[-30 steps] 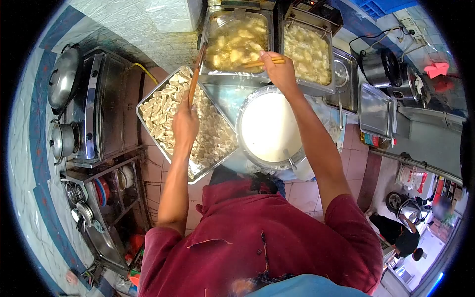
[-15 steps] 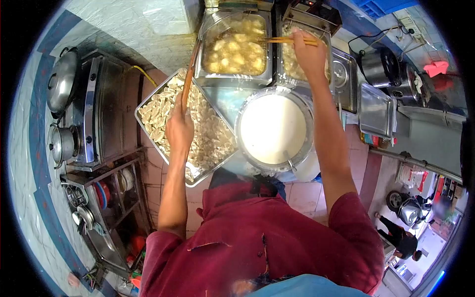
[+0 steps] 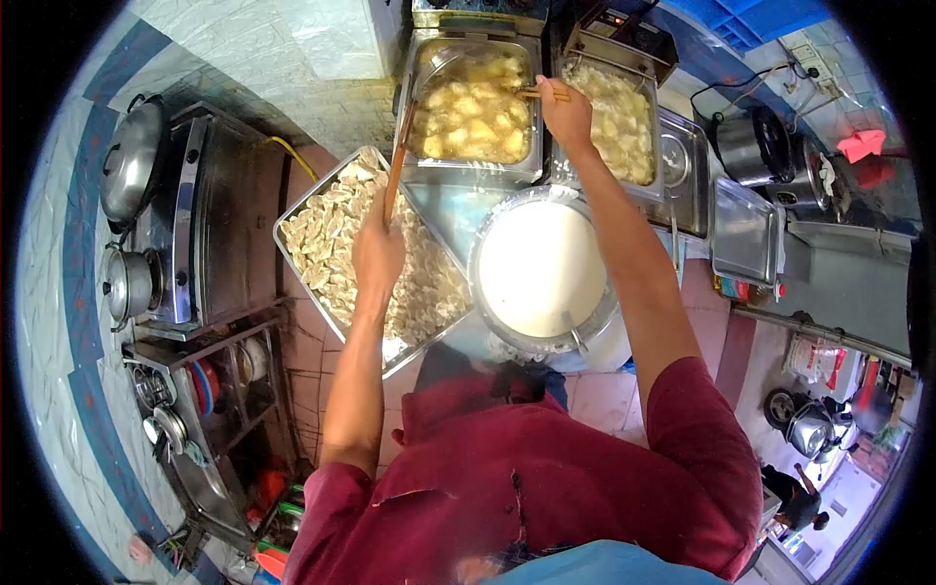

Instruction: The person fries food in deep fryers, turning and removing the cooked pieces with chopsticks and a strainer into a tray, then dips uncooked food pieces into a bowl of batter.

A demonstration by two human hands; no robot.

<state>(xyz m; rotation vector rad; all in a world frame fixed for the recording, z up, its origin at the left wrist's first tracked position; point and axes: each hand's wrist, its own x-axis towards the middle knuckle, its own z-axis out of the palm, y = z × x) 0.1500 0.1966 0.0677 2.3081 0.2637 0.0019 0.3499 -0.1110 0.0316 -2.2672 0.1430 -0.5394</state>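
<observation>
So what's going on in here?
The right hand holds chopsticks over the left fryer, which is full of golden pieces. The left hand grips a wooden handle that reaches this fryer. The right fryer holds paler pieces. A tray of pale pieces and a tub of white liquid sit closer in.

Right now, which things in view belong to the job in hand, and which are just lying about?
Job in hand:
- wooden-handled tool, in the left hand
- chopsticks, in the right hand
- left fryer
- probably: right fryer, tray of pale pieces, bowl of white liquid

Apparently lying about:
- large lidded pan
- small lidded pot
- pink item
</observation>
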